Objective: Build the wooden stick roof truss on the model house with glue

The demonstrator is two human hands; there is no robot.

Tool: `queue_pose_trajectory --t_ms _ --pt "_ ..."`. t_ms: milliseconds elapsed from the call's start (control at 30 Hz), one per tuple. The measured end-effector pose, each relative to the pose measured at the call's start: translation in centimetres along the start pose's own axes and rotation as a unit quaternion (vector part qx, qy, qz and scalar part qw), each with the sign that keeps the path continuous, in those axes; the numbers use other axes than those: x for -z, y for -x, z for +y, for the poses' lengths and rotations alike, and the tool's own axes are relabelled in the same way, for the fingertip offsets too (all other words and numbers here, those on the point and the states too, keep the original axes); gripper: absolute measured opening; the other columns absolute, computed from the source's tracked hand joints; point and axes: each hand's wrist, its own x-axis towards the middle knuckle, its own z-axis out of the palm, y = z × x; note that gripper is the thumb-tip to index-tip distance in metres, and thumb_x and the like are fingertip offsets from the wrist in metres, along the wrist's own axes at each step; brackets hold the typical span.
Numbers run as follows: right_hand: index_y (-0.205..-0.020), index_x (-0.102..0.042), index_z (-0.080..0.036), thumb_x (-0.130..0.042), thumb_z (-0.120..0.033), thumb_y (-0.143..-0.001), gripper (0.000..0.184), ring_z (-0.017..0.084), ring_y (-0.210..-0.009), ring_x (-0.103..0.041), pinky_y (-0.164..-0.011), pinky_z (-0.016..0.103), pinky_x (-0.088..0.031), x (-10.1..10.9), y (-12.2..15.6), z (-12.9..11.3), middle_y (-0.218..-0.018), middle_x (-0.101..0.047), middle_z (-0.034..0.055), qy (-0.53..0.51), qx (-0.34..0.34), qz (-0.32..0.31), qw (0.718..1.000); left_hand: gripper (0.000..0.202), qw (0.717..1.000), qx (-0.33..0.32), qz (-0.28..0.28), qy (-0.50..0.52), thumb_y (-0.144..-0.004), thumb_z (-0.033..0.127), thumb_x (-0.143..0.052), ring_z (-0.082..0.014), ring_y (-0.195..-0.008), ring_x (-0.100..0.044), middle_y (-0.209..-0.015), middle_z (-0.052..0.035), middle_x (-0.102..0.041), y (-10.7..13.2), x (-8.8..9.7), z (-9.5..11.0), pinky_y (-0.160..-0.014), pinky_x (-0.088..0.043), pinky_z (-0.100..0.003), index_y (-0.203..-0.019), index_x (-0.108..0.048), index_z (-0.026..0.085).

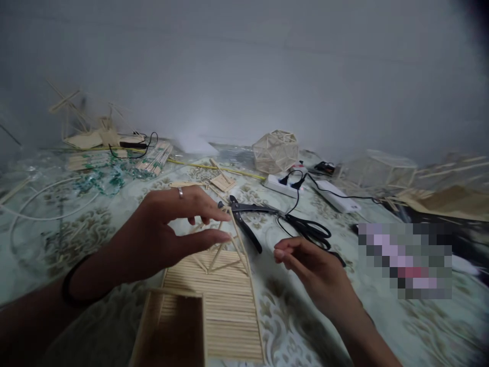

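A model of thin wooden sticks stands in front of me, with a slatted floor, a box-like part at its near left and a slim triangular frame rising at its far end. My left hand reaches over the floor from the left. Its thumb and fingers are apart at the triangular frame's top; whether they touch it I cannot tell. Right of the model, my right hand has thumb and fingers pinched together; anything between them is too small to make out. Black-handled pliers lie just beyond the model.
Behind are white power strips with black cables, a stick polyhedron, bundled sticks and a yellow rod. A white loop of tubing lies left. A pixelated patch hides something at right.
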Motion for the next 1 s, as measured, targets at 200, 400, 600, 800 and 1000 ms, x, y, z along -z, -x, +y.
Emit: queue_pose_trajectory --t_ms 200,400,600,800,1000 --pt "-0.083 -0.075 -0.022 -0.074 -0.045 -0.09 0.024 0.019 -0.07 -0.067 -0.066 0.028 -0.054 0.2 0.2 0.2 -0.075 -0.072 0.0033 0.034 0.017 -0.02 0.999 0.011 0.999 0.037 -0.025 -0.03 -0.086 0.021 -0.09 -0.0067 -0.074 -0.066 -0.085 0.0031 -0.074 -0.6 -0.8 0.9 -0.072 -0.051 -0.018 -0.096 -0.086 0.022" --pt "-0.086 -0.077 -0.022 -0.074 -0.046 -0.092 0.026 0.02 -0.072 -0.069 -0.067 0.029 -0.055 0.3 0.3 0.1 -0.077 -0.074 0.0037 0.046 0.029 -0.028 0.998 0.005 0.997 0.066 -0.034 -0.038 -0.089 0.022 -0.085 -0.0057 -0.064 -0.06 -0.079 0.0043 -0.071 -0.5 -0.7 0.9 -0.055 -0.042 -0.018 -0.091 -0.087 0.026" --pt "-0.084 -0.078 -0.022 -0.074 -0.046 -0.092 0.025 0.02 -0.072 -0.069 -0.067 0.03 -0.055 0.3 0.1 -0.3 -0.077 -0.074 0.0039 0.044 0.034 -0.027 0.998 0.006 0.996 0.076 -0.034 -0.04 -0.091 0.026 -0.082 -0.0083 -0.063 -0.059 -0.078 0.0025 -0.072 -0.5 -0.8 0.8 -0.055 -0.043 -0.02 -0.089 -0.087 0.028" --pt "-0.084 -0.077 -0.022 -0.075 -0.044 -0.091 0.024 0.02 -0.072 -0.069 -0.067 0.03 -0.053 0.4 0.2 -0.5 -0.077 -0.074 0.0034 0.041 0.03 -0.034 0.998 0.008 0.994 0.102 -0.029 -0.024 -0.09 0.024 -0.082 -0.0094 -0.061 -0.057 -0.074 0.0026 -0.071 -0.4 -1.0 1.1 -0.052 -0.043 -0.02 -0.084 -0.085 0.027" --pt "-0.084 -0.076 -0.021 -0.075 -0.045 -0.09 0.024 0.019 -0.068 -0.068 -0.067 0.03 -0.053 0.4 0.2 -0.4 -0.073 -0.073 0.0027 0.023 0.01 -0.032 0.999 0.01 0.992 0.119 -0.032 -0.013 -0.09 0.025 -0.081 -0.0106 -0.062 -0.059 -0.073 0.0014 -0.072 -0.5 -1.1 1.3 -0.051 -0.044 -0.02 -0.08 -0.084 0.025"
